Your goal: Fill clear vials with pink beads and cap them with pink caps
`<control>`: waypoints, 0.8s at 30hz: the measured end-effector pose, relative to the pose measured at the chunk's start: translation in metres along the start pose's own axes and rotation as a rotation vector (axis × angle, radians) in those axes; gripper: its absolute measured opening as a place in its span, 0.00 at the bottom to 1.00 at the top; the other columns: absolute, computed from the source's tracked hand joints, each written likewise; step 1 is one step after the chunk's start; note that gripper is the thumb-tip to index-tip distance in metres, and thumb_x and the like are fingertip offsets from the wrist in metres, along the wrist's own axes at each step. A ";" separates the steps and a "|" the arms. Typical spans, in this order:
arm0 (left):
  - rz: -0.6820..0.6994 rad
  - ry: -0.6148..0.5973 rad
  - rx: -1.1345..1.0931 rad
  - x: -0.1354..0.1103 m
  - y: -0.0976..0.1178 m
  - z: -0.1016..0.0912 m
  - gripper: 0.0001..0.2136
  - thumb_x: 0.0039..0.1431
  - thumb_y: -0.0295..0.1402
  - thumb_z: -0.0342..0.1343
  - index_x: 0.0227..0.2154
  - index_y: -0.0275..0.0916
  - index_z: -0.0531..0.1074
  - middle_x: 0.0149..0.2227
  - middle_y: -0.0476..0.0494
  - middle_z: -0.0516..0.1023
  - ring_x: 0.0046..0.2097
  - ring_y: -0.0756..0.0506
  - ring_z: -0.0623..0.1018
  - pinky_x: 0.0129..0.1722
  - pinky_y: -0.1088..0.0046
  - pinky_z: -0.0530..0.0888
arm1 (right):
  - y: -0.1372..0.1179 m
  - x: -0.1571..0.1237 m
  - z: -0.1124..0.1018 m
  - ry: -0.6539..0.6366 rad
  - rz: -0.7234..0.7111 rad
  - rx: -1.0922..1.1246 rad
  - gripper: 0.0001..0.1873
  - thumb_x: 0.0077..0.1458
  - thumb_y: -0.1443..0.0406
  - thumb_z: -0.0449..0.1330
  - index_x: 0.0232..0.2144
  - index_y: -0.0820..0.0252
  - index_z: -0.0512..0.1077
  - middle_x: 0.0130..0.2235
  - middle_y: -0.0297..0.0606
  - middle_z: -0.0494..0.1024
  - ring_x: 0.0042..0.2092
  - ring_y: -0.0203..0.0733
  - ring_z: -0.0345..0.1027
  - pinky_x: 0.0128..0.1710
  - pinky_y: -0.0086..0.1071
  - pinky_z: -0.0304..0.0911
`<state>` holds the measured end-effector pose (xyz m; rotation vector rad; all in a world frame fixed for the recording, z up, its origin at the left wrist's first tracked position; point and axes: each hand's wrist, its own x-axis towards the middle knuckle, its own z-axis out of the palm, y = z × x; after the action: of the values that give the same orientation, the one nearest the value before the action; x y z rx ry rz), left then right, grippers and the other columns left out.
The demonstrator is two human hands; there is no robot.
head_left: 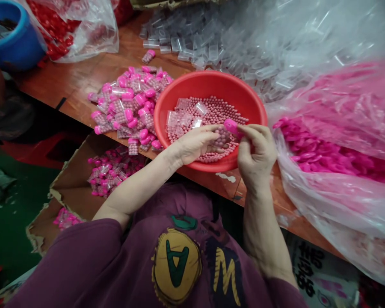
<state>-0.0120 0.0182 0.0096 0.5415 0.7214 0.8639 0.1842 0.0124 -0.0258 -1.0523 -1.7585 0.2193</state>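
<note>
My left hand [200, 143] is closed round a small clear container [222, 137] filled with pink beads, held above the red basin [167, 96]. At the container's mouth, my right hand [256, 149] pinches a bright pink cap [231, 126] between thumb and fingers. Whether the cap is pressed fully on cannot be made out. Loose pink beads [218, 105] cover the basin's floor, with several clear containers [182, 119] lying on them at the left. A heap of capped, bead-filled containers [128, 100] sits on the table left of the basin.
Clear empty containers [211, 47] are piled behind the basin. At the right, a plastic bag [308, 184] holds pink caps [327, 154]. A cardboard box [73, 171] with more filled containers stands below the table edge. A blue tub [22, 42] and a bag of red pieces [57, 38] are back left.
</note>
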 end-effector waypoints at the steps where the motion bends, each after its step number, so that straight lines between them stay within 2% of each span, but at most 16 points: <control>1: 0.006 0.009 0.001 0.000 -0.001 0.000 0.06 0.69 0.23 0.58 0.45 0.35 0.78 0.38 0.45 0.83 0.40 0.49 0.82 0.46 0.70 0.76 | 0.000 0.000 -0.001 -0.019 -0.015 -0.001 0.18 0.70 0.68 0.57 0.53 0.49 0.83 0.52 0.41 0.85 0.54 0.48 0.83 0.57 0.50 0.82; 4: 0.034 0.034 0.003 0.001 -0.004 -0.001 0.03 0.72 0.24 0.60 0.44 0.35 0.78 0.36 0.48 0.81 0.37 0.51 0.80 0.43 0.73 0.74 | 0.001 0.002 0.000 -0.055 -0.012 0.061 0.12 0.70 0.65 0.62 0.52 0.50 0.82 0.53 0.42 0.85 0.56 0.50 0.83 0.58 0.50 0.81; 6: 0.051 0.033 0.013 0.002 -0.006 -0.002 0.03 0.72 0.24 0.60 0.43 0.35 0.78 0.35 0.49 0.81 0.36 0.52 0.79 0.42 0.74 0.72 | 0.000 0.003 0.004 -0.054 0.050 0.108 0.09 0.69 0.62 0.67 0.50 0.51 0.82 0.49 0.40 0.86 0.51 0.48 0.83 0.54 0.46 0.82; 9: 0.051 0.010 0.037 0.002 -0.008 -0.004 0.03 0.72 0.25 0.62 0.45 0.36 0.80 0.39 0.46 0.84 0.38 0.51 0.81 0.41 0.74 0.72 | -0.004 0.004 0.007 -0.033 0.203 0.177 0.12 0.69 0.57 0.70 0.52 0.50 0.83 0.48 0.38 0.87 0.47 0.46 0.84 0.53 0.44 0.82; 12: 0.064 0.017 0.043 0.001 -0.011 -0.006 0.06 0.71 0.27 0.65 0.48 0.38 0.81 0.44 0.44 0.86 0.41 0.49 0.82 0.43 0.72 0.73 | -0.008 0.008 0.004 -0.082 0.285 0.220 0.15 0.71 0.54 0.67 0.56 0.48 0.83 0.52 0.39 0.88 0.54 0.48 0.84 0.61 0.49 0.80; 16: 0.143 0.070 0.064 0.001 -0.013 -0.005 0.06 0.70 0.26 0.66 0.48 0.39 0.81 0.43 0.46 0.85 0.41 0.50 0.81 0.46 0.73 0.74 | -0.011 0.018 -0.002 -0.178 0.212 0.136 0.15 0.72 0.52 0.66 0.53 0.49 0.86 0.50 0.40 0.88 0.51 0.49 0.84 0.58 0.49 0.80; 19: 0.160 0.112 0.087 -0.001 -0.012 -0.005 0.07 0.71 0.27 0.65 0.49 0.39 0.81 0.43 0.46 0.85 0.41 0.50 0.81 0.41 0.75 0.72 | -0.010 0.023 0.000 -0.168 0.195 0.141 0.13 0.71 0.54 0.67 0.51 0.48 0.87 0.47 0.40 0.88 0.49 0.48 0.84 0.54 0.46 0.81; 24: 0.116 0.119 0.074 -0.003 -0.007 -0.003 0.10 0.71 0.28 0.64 0.52 0.39 0.81 0.42 0.46 0.85 0.39 0.49 0.82 0.38 0.74 0.73 | -0.011 0.023 0.004 -0.146 0.209 0.219 0.12 0.72 0.58 0.67 0.53 0.47 0.87 0.48 0.38 0.88 0.51 0.48 0.84 0.59 0.49 0.80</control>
<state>-0.0126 0.0125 0.0037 0.6063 0.8398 0.9868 0.1726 0.0237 -0.0061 -1.0796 -1.7070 0.6188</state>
